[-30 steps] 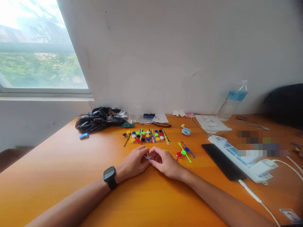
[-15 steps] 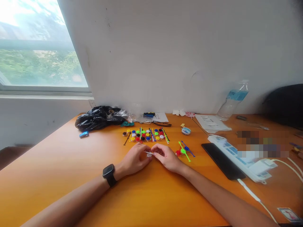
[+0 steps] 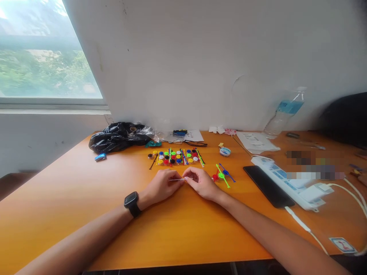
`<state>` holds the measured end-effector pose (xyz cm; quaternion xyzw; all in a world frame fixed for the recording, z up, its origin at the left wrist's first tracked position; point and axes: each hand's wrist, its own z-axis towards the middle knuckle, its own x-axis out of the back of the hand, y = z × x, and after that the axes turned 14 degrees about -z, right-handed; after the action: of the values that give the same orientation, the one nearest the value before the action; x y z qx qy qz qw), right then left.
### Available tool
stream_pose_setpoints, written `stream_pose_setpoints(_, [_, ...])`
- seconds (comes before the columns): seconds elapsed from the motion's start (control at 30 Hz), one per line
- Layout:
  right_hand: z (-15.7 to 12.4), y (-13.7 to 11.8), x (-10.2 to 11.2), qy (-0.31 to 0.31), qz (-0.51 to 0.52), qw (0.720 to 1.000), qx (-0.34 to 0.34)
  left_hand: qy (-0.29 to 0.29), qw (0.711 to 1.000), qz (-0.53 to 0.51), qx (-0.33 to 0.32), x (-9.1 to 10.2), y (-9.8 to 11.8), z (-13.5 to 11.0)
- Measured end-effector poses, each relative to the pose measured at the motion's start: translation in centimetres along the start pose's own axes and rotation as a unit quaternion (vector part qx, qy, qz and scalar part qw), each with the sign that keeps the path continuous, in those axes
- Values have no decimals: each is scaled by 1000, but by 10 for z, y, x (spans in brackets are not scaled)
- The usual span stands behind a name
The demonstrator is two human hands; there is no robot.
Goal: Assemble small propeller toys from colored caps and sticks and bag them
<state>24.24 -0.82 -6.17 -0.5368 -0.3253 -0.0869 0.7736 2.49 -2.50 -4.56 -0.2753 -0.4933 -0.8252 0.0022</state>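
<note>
Over the wooden table, my left hand (image 3: 163,185) and my right hand (image 3: 203,184) meet with fingers pinched together. Between them runs a thin white plastic arrow (image 3: 175,179), its ends partly hidden by fingers. Both hands close on it. Just right of my right hand lie a green arrow with a round hub (image 3: 221,175), a blue arrow with a hub (image 3: 226,173) and a red one (image 3: 215,177) partly behind the hand. Beyond my fingers sit several small round coloured pieces (image 3: 172,161), with thin coloured arrows (image 3: 200,157) laid among them.
A black plastic bag (image 3: 114,137) and a small blue packet (image 3: 100,157) lie at the back left. On the right are a round white container (image 3: 225,151), a black phone (image 3: 268,186), a white power strip (image 3: 282,179) with cables and a clear bottle (image 3: 282,118).
The white arrow has turned and now stretches straight between my hands. The round white piece seen under it earlier no longer shows. The view has tilted slightly downward.
</note>
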Motion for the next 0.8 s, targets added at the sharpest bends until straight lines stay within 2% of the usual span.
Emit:
stream_pose_setpoints(0.2, [0, -3, 1, 17, -23, 1000, 7, 2, 998, 56, -18, -1, 1, 1])
stream_pose_setpoints(0.37, [1, -1, 0, 23, -40, 999, 18, -6, 988, 120, -97, -1, -3, 1])
stream_pose_setpoints(0.53, [1, -1, 0, 21, -44, 998, 27, -48, 950, 233, -201, 0, -4, 0])
stream_pose_setpoints(0.7, [1, -3, 0, 24, -51, 998, 33, -60, 917, 317, -236, -1, -3, 1])
stream_pose_setpoints(0.8, [1, -2, 0, 25, -53, 998, 33, -64, 906, 340, -245, -2, -3, 2])
